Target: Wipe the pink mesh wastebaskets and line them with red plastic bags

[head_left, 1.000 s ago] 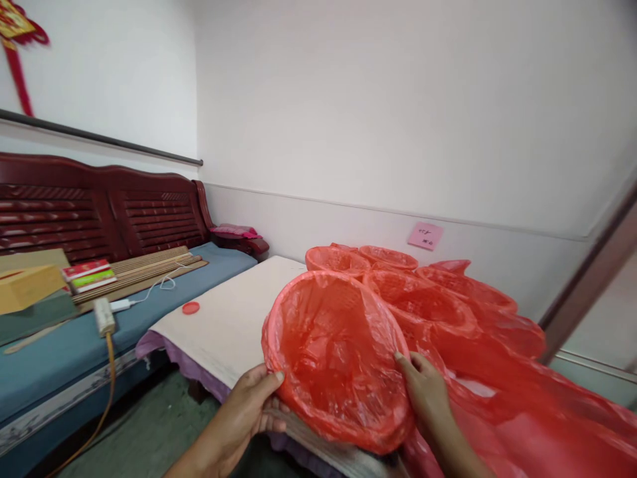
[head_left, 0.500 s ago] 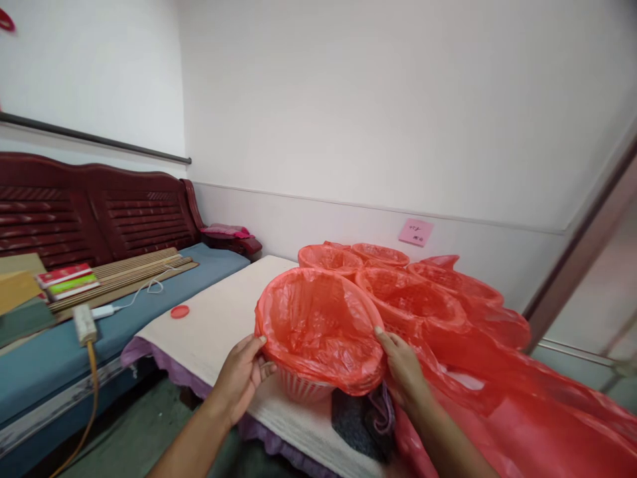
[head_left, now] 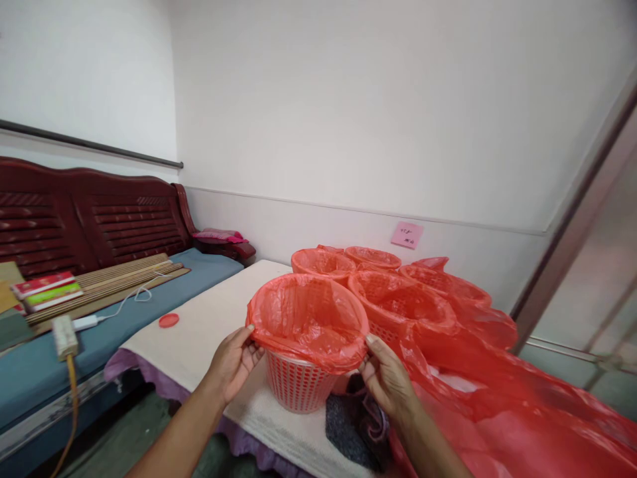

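In front of me a red perforated plastic basket (head_left: 301, 384) stands on the cream-covered table. A thin red plastic bag (head_left: 311, 325) lines it and is folded over the rim. My left hand (head_left: 233, 362) pinches the bag's folded edge at the basket's left rim. At the right rim my right hand (head_left: 385, 375) pinches the edge the same way, thumb on top. Below the right hand lies a dark grey and purple cloth (head_left: 351, 428), close to the basket's base.
Several baskets lined with red bags (head_left: 401, 299) stand behind and to the right. Loose red bags (head_left: 478, 411) spread over the right side. A small red lid (head_left: 168, 320) lies on the cream table cover (head_left: 209, 325). Left is a wooden sofa (head_left: 124, 219) with a power strip (head_left: 64, 337).
The bag's edge has been drawn up at the front, so more of the basket's perforated side shows. Both hands keep their hold at the rim. The view has shifted slightly.
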A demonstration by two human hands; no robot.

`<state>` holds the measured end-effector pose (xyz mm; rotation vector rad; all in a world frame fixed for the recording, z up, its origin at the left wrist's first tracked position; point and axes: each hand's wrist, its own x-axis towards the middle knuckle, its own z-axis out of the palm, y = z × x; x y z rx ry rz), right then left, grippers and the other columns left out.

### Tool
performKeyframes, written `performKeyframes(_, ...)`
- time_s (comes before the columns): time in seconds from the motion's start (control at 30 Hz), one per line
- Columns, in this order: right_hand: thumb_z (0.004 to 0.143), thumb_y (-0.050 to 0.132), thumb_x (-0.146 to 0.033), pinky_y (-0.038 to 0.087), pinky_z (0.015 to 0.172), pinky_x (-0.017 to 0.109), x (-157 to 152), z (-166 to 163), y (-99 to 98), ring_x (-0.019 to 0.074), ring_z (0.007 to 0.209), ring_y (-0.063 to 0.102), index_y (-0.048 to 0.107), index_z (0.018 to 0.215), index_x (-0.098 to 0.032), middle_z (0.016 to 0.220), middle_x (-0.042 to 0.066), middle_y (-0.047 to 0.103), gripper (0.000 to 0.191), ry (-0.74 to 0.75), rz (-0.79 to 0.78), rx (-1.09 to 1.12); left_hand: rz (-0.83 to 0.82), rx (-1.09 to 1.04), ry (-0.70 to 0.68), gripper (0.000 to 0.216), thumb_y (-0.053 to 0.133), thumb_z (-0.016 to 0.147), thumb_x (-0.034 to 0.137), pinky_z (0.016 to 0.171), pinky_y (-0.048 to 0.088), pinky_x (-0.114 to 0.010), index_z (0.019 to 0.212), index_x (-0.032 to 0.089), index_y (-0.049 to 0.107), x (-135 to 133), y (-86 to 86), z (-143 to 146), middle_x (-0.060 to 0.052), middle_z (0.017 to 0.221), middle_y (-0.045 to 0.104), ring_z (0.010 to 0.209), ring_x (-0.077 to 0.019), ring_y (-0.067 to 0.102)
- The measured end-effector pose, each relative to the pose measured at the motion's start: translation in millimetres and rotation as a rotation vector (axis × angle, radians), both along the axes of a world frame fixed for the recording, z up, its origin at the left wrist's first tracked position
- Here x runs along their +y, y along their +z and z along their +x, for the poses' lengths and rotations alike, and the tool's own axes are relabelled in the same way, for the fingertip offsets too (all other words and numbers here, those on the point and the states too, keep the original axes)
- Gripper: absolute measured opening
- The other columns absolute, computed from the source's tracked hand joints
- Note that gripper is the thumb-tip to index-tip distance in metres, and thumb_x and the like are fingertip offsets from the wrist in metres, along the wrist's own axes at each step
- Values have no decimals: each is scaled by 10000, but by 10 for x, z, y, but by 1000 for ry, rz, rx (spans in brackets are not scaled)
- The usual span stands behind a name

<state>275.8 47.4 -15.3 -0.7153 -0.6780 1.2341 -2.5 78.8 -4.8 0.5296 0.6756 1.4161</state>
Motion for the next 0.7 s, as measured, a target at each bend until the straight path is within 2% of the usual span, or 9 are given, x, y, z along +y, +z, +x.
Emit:
performKeyframes(0.1, 650, 807, -298, 564, 672, 239, 44, 31, -37, 119, 697, 650, 652, 800, -206, 791, -18, 712, 234, -19, 4, -11, 10, -2, -9, 148, 495, 890, 54, 569, 561, -188, 848, 107, 627, 47, 35, 30, -24, 678, 651, 553, -74, 606)
performKeyframes(0.23, 675, 760, -313, 542, 571, 237, 119, 76, -112, 112, 585, 612, 587, 734, -210, 677, -37, 652, 210, -84, -27, -83, 24, 0, -20, 169, 485, 890, 40, 561, 561, -186, 811, 101, 622, 121, 90, 109, -31, 691, 651, 562, -76, 613)
performKeyframes(0.47, 651, 658, -318, 462, 474, 258, 105, 162, -269, 132, 495, 561, 546, 662, -193, 571, -13, 573, 169, -205, -189, -277, 20, 21, -9, 193, 480, 901, 51, 554, 558, -180, 766, 99, 608, 166, 144, 145, -25, 664, 641, 548, -71, 611)
performKeyframes(0.53, 673, 634, -352, 428, 478, 255, 34, 183, -195, 134, 516, 537, 572, 703, -196, 596, -17, 565, 171, -309, -177, -354, 22, 25, -8, 189, 489, 899, 56, 551, 558, -182, 761, 99, 610, 151, 144, 142, -29, 672, 646, 551, -73, 612)
performKeyframes(0.6, 707, 635, -364, 439, 556, 271, -50, 179, -48, 147, 610, 543, 612, 779, -210, 672, -16, 583, 172, -424, -115, -440, 23, 25, -6, 187, 494, 898, 59, 551, 559, -183, 760, 101, 614, 138, 139, 147, -32, 677, 649, 555, -76, 613)
performKeyframes(0.7, 797, 599, -344, 450, 771, 331, -144, 106, 184, 191, 817, 565, 648, 882, -231, 845, 21, 621, 150, -577, 173, -850, 18, 17, 5, 184, 499, 900, 67, 558, 560, -179, 770, 109, 622, 126, 124, 161, -33, 685, 650, 560, -75, 614)
